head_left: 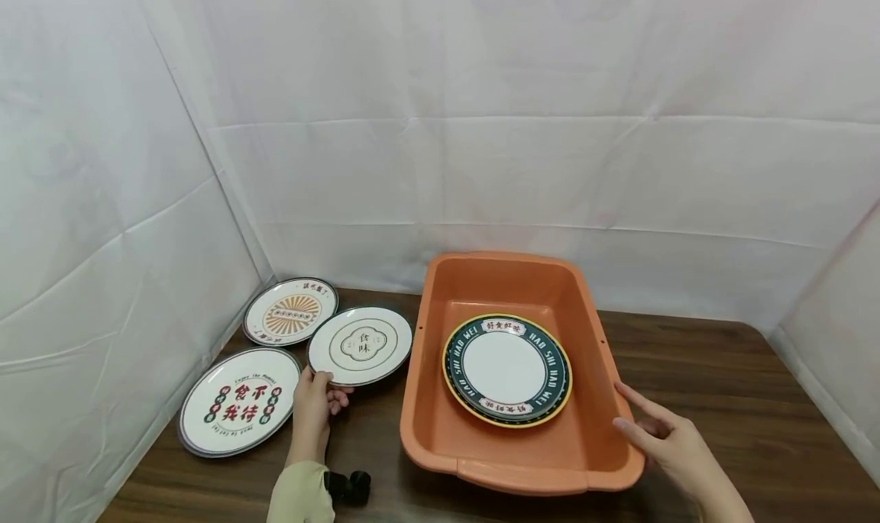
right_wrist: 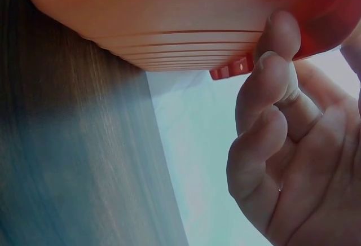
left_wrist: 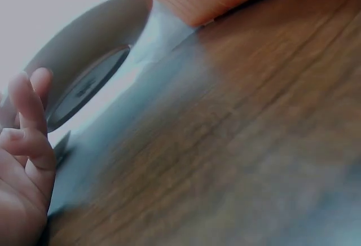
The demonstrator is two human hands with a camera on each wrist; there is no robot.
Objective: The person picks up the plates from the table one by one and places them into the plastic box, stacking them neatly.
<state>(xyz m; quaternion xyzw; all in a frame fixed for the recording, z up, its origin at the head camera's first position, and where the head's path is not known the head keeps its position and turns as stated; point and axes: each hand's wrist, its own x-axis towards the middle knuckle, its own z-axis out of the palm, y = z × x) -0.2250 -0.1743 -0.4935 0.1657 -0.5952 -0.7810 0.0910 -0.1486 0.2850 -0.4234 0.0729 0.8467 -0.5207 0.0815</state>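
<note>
My left hand (head_left: 318, 407) pinches the near edge of a white plate (head_left: 393, 349) with a scalloped emblem, thumb on top and fingers beneath. In the left wrist view the plate's underside (left_wrist: 93, 43) is raised and tilted above the table. At the right, my right hand (head_left: 677, 447) holds the side rim of an orange plastic basin (head_left: 481, 462), the thumb at the rim and other fingers curled under it in the right wrist view. Inside the basin lies a plate with a dark green band and yellow edge (head_left: 512, 366).
A white plate with a sunburst print (head_left: 261, 317) lies at the back left. Nearer lies a white plate with red characters (head_left: 206, 424). All stand on a dark wooden table (head_left: 722, 385), with white cloth walls (head_left: 536, 172) behind and at the sides.
</note>
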